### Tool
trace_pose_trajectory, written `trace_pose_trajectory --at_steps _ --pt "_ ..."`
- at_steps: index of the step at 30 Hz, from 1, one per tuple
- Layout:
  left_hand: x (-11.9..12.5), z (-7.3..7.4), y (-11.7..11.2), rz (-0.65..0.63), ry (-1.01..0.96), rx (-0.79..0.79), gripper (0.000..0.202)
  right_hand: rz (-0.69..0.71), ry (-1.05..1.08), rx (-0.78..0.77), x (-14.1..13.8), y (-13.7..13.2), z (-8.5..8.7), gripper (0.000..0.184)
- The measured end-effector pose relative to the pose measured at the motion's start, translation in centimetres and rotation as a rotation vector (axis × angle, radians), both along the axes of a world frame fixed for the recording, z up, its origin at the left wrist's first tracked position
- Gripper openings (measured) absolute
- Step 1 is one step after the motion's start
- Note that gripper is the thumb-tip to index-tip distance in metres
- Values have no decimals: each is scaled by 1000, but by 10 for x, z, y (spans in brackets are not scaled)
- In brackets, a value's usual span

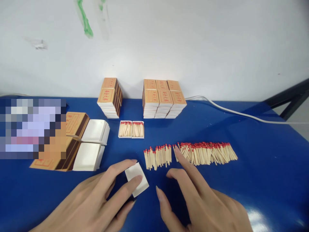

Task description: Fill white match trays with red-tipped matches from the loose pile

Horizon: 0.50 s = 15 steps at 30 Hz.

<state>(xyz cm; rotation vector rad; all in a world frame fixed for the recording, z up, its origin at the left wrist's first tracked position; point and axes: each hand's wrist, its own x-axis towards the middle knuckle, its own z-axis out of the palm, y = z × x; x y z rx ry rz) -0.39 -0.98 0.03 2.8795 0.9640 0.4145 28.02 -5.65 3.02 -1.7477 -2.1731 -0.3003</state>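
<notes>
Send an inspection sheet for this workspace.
Surface: blue tabletop.
Job's things: loose red-headed matches in two groups; two filled match trays; blank white trays; orange matchbox sleeves; two groups of stacked matchboxes.
Clutter: pixelated patch at far left, unidentifiable.
Hands: left hand holding white tray; right hand open, index fingertip over matches, contact unclear.
Cables: white cable, reaching right edge of view.
Surroundings: white wall, green marks; black frame at right.
</notes>
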Motion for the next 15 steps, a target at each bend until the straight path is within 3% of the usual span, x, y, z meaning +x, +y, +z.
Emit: trace_pose_trajectory --at_steps 15 --pt "6 8 5 -11 -25 101 48 -31 26 -41 1 0 1 23"
